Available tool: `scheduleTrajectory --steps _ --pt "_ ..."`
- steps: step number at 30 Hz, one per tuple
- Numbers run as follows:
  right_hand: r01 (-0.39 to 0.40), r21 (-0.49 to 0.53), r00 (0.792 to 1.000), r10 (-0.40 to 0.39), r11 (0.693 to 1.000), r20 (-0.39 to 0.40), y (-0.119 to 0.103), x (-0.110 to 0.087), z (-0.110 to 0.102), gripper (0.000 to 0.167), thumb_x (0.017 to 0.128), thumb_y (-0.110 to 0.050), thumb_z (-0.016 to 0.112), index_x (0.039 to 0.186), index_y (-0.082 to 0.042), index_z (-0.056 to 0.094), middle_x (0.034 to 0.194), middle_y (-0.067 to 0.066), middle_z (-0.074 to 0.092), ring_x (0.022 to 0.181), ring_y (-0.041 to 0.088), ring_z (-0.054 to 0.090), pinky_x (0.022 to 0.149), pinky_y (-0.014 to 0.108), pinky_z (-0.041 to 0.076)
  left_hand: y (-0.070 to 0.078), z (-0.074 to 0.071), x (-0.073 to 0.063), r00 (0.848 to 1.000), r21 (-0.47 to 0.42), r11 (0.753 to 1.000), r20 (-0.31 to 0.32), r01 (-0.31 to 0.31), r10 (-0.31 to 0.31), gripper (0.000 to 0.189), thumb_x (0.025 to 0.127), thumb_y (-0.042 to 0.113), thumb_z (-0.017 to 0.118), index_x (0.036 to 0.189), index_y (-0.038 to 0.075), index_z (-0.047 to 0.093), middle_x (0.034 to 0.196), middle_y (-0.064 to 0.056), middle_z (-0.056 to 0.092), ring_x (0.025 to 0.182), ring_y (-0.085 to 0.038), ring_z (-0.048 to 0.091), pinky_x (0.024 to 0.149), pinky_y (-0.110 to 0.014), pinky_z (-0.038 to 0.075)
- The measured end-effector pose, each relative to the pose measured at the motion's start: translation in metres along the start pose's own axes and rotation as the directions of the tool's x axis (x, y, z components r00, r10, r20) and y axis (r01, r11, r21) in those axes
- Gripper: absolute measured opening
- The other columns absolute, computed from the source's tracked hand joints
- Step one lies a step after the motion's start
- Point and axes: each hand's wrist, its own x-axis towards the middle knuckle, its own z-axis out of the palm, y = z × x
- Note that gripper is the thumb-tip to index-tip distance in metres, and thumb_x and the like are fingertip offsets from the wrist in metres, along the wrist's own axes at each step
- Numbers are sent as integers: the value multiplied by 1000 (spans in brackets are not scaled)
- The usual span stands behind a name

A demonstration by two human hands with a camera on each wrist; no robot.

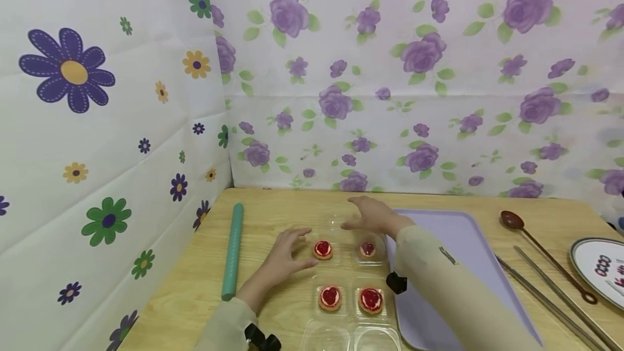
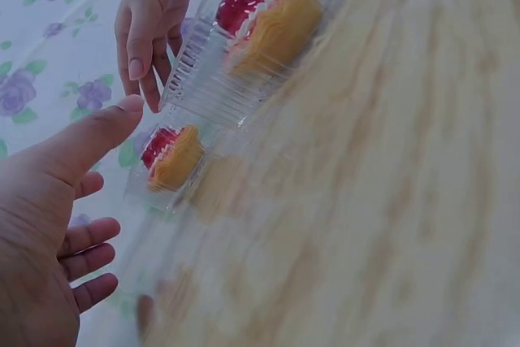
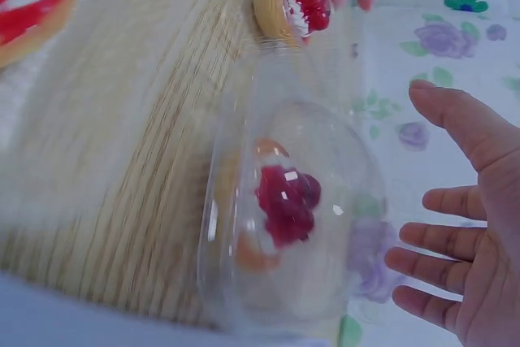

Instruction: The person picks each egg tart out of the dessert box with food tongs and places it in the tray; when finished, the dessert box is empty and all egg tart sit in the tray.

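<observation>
Two rows of small red-topped tarts sit in clear plastic clamshell boxes. My left hand (image 1: 284,256), thumb and fingers spread, is beside the back left tart (image 1: 323,249) and holds nothing. Its clear lid (image 1: 333,223) appears raised behind it. My right hand (image 1: 372,215) reaches past the back right tart (image 1: 367,248), its fingers apart and nothing in them. In the right wrist view, a domed clear lid (image 3: 325,144) covers that tart. Nearer to me, the front left tart (image 1: 330,298) and front right tart (image 1: 371,300) lie in boxes with their lids (image 1: 325,336) folded back.
A lavender tray (image 1: 450,232) lies to the right, under my right forearm. Beyond it are a brown long-handled spoon (image 1: 512,220), thin metal utensils (image 1: 551,313) and a white plate (image 1: 587,253). A green textured rolling pin (image 1: 233,251) lies left. Floral cloth hangs behind the table.
</observation>
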Motion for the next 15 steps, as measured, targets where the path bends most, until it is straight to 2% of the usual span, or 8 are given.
scheduleTrajectory --steps 8,12,15 --pt "39 -28 998 -40 999 -39 2 -26 -10 81 86 -51 66 144 0 40 146 23 44 134 42 41 109 61 33 24 -5 0 1000 69 997 -5 -13 14 77 75 37 81 141 17 46 142 -12 45 133 -34 39 108 -57 36" --pt "62 -37 996 -64 997 -66 4 -39 -15 81 85 -51 67 143 -1 42 144 22 46 133 40 43 109 58 33 41 -5 2 998 133 989 2 -68 68 78 73 34 83 141 15 47 141 -14 47 132 -36 41 107 -58 36" --pt "69 -46 995 -72 997 -73 5 -48 -18 80 84 -52 67 142 -2 43 143 21 47 133 40 43 109 59 33 53 -3 5 991 185 974 8 -132 133 78 72 32 84 140 13 48 139 -14 49 130 -36 43 106 -59 36"
